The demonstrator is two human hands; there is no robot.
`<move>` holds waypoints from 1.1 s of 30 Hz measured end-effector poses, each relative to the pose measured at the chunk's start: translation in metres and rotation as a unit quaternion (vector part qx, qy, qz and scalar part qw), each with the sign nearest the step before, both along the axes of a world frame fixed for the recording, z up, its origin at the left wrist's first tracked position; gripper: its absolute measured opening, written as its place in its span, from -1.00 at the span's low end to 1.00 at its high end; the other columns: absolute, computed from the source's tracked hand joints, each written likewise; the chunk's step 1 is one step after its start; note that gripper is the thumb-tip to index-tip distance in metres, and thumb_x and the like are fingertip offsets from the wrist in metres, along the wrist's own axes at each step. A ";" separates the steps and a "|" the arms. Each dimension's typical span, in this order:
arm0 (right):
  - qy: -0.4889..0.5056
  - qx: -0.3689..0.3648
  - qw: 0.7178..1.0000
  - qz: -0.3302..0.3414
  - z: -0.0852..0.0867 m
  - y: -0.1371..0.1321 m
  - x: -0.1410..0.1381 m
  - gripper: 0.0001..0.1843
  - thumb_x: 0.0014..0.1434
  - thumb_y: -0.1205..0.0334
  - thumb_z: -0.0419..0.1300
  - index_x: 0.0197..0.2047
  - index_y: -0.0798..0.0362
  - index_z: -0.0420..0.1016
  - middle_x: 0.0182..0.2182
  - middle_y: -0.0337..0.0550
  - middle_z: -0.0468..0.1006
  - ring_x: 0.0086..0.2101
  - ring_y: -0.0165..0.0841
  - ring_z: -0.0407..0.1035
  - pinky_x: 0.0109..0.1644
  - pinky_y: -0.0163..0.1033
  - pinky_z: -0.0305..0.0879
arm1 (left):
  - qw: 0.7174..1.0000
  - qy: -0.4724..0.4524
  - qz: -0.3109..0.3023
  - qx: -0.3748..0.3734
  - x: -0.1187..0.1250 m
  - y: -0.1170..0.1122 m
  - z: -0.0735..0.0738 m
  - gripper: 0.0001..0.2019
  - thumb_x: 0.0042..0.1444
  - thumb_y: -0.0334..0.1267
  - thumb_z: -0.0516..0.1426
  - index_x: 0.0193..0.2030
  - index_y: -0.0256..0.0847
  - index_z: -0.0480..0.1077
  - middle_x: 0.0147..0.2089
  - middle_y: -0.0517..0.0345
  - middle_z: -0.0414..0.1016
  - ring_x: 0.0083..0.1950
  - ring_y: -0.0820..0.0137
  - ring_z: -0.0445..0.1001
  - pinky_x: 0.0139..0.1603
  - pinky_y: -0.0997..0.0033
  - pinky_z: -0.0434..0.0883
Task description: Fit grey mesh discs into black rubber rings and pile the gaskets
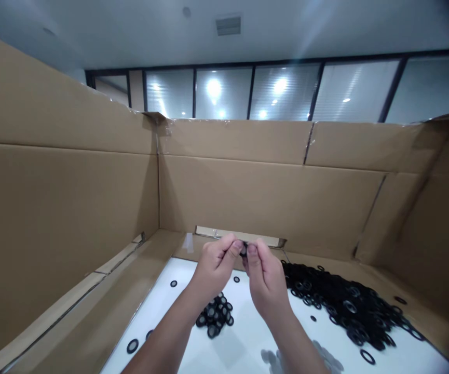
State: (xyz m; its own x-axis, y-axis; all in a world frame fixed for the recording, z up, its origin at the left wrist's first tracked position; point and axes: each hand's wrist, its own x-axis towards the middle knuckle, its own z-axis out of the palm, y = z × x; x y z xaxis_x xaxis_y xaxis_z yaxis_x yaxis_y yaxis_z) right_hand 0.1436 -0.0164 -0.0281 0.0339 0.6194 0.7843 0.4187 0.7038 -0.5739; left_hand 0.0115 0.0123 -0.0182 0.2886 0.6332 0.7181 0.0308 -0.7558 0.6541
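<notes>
Barely visible ring point(243, 249) pinched: left hand point(213, 269), right hand point(266, 283)

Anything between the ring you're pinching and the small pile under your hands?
Nothing visible. The left hand and right hand pinch the ring at their fingertips. The small pile lies on the white surface below them, with only open air between. The left forearm passes along the pile's left edge.

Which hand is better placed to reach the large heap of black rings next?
Probably the right hand: the large heap lies on its side, while the left hand hangs over the small cluster. Both hands pinch one ring.
</notes>
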 end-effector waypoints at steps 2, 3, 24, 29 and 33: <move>0.004 0.004 1.000 0.009 0.000 0.000 -0.001 -0.64 0.50 0.10 -0.12 -0.36 -0.03 0.19 -0.57 -0.37 0.21 -0.57 -0.43 0.13 -0.48 -0.33 0.07 | 1.000 -0.007 -0.011 0.007 0.001 -0.001 0.000 -0.62 0.43 -0.08 -0.02 -0.44 -0.17 0.13 -0.52 0.32 0.10 -0.49 0.50 0.10 -0.46 0.50 0.10; 0.005 0.002 1.000 0.008 0.000 0.001 -0.001 -0.64 0.50 0.10 -0.11 -0.37 -0.03 0.17 -0.58 -0.37 0.20 -0.58 -0.44 0.12 -0.48 -0.33 0.06 | 1.000 -0.010 -0.022 0.015 0.001 -0.001 0.001 -0.62 0.43 -0.09 -0.02 -0.44 -0.17 0.14 -0.51 0.32 0.11 -0.49 0.50 0.11 -0.46 0.50 0.10; -0.011 -0.008 1.000 0.000 0.007 -0.004 0.014 -0.63 0.45 0.06 0.04 -0.39 0.00 0.33 -0.57 -0.33 0.30 -0.54 -0.42 0.19 -0.43 -0.29 0.12 | 0.978 -0.056 -0.110 -0.166 -0.012 -0.006 0.016 -0.69 0.22 -0.02 0.24 -0.27 -0.25 0.38 -0.44 0.28 0.25 -0.47 0.53 0.21 -0.49 0.52 0.25; -0.068 -0.003 0.997 0.043 0.015 -0.005 0.023 -0.77 0.37 0.16 0.18 0.07 -0.04 0.45 -0.26 -0.17 0.55 -0.37 -0.37 0.42 -0.35 -0.29 0.35 | 0.965 -0.081 -0.141 -0.208 -0.014 -0.004 0.017 -0.73 0.16 -0.10 0.29 -0.24 -0.27 0.41 -0.35 0.20 0.35 -0.38 0.48 0.33 -0.49 0.53 0.37; -0.145 0.038 0.986 0.069 0.020 -0.007 0.029 -0.68 0.39 0.29 0.15 0.17 -0.13 0.46 -0.15 -0.14 0.55 -0.29 -0.35 0.46 -0.24 -0.25 0.45 | 0.958 -0.089 -0.157 -0.224 -0.016 0.000 0.013 -0.77 0.14 -0.15 0.31 -0.26 -0.28 0.44 -0.45 0.29 0.27 -0.46 0.54 0.25 -0.51 0.57 0.28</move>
State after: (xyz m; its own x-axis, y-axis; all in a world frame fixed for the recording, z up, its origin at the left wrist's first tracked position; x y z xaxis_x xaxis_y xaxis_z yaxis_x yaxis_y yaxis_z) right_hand 0.1724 -0.0236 -0.0077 -0.2793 0.5417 0.7928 0.4544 0.8020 -0.3878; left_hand -0.0044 0.0125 -0.0048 0.4137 0.7911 0.4506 -0.2939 -0.3524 0.8885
